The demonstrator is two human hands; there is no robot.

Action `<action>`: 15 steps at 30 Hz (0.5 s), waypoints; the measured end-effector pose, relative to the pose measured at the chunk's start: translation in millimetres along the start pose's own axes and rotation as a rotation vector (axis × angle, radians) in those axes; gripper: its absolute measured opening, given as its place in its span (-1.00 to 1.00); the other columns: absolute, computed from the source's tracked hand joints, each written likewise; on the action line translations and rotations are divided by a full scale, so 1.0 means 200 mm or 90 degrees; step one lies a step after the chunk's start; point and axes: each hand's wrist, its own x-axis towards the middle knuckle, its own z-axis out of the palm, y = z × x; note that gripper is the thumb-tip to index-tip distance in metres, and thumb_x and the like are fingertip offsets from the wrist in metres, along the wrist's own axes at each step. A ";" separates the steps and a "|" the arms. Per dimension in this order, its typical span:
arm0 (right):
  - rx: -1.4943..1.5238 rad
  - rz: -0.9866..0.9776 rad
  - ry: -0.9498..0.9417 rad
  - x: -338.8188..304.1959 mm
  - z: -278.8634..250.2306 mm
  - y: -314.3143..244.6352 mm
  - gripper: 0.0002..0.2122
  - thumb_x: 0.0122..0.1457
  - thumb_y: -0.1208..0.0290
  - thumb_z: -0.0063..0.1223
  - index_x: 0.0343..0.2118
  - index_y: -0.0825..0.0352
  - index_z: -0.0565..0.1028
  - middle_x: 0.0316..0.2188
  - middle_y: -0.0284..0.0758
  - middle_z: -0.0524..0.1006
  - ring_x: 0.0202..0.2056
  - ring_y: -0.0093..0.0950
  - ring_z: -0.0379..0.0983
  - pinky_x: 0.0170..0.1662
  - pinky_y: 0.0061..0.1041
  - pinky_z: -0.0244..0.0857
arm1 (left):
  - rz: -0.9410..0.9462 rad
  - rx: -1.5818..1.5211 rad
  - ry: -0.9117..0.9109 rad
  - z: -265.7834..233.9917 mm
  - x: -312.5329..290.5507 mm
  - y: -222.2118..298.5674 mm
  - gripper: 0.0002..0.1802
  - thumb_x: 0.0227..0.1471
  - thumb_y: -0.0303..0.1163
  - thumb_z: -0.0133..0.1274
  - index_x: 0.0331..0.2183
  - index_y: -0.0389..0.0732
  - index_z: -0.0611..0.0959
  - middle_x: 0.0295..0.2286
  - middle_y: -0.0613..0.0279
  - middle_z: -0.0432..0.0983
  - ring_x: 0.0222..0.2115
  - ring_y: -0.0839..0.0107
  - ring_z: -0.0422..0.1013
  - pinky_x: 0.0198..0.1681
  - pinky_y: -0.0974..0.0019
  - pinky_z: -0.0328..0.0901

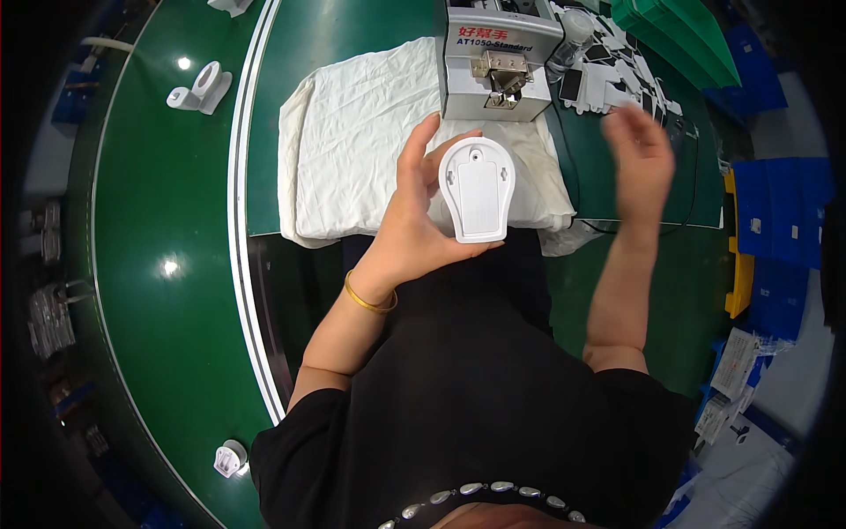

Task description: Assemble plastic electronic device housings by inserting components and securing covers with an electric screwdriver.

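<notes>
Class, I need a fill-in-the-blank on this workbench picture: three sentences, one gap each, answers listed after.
1. The left hand holds a white plastic part above a crumpled ____ cloth.
2. The right hand is raised and holds ____.
3. A gold ____ circles the left wrist.

Missing words: white; nothing; bangle

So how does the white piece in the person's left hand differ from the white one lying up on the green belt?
The white part in hand is held up by the left hand, its flat back facing the camera; the white part on the belt lies untouched on the green conveyor. The held one looks larger, being nearer. Both are white plastic with rounded outlines.
</notes>
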 end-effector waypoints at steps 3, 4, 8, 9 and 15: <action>-0.768 -0.030 0.231 0.32 -0.50 0.18 -0.35 -0.04 -0.08 0.31 0.08 0.20 0.49 0.06 -0.07 0.43 0.08 -0.17 0.38 0.15 -0.23 0.25 | -0.023 0.070 0.004 0.01 0.02 0.04 0.42 -0.41 -0.44 0.51 0.32 -0.14 -0.12 0.09 -0.05 0.33 0.13 0.09 0.30 0.22 0.04 0.17; -0.757 0.139 0.264 0.37 -0.55 0.23 -0.33 -0.11 -0.11 0.30 0.04 0.21 0.52 0.08 -0.06 0.43 0.20 -0.17 0.24 0.19 -0.18 0.18 | -0.049 0.129 0.008 0.01 0.03 0.05 0.43 -0.43 -0.41 0.53 0.32 -0.15 -0.11 0.05 -0.03 0.36 0.12 0.10 0.30 0.22 0.04 0.16; -0.672 0.274 0.162 0.54 -0.80 0.48 -0.40 -0.10 0.04 0.32 -0.07 0.41 0.54 -0.13 -0.08 0.58 -0.11 -0.15 0.52 -0.04 -0.23 0.36 | -0.103 0.026 -0.010 0.07 0.00 0.01 0.43 -0.45 -0.36 0.54 0.31 -0.20 -0.07 0.02 0.00 0.36 0.11 0.11 0.30 0.20 0.10 0.17; -0.666 0.265 0.153 0.56 -0.83 0.52 -0.40 -0.10 0.04 0.32 -0.07 0.41 0.54 -0.13 -0.08 0.58 -0.11 -0.15 0.52 -0.04 -0.23 0.36 | -0.125 0.033 -0.015 0.08 -0.01 0.01 0.40 -0.44 -0.35 0.53 0.31 -0.22 -0.05 0.03 -0.02 0.35 0.10 0.11 0.30 0.20 0.12 0.17; 0.139 0.264 0.110 0.55 -0.86 0.42 -0.69 0.01 0.35 0.26 -0.24 0.43 0.50 -0.40 -0.26 0.52 -0.43 -0.43 0.49 -0.34 -0.45 0.38 | -0.086 0.175 -0.055 0.09 -0.03 -0.16 0.26 -0.36 -0.24 0.52 0.27 -0.22 0.10 0.13 -0.03 0.28 0.16 0.12 0.27 0.21 0.17 0.17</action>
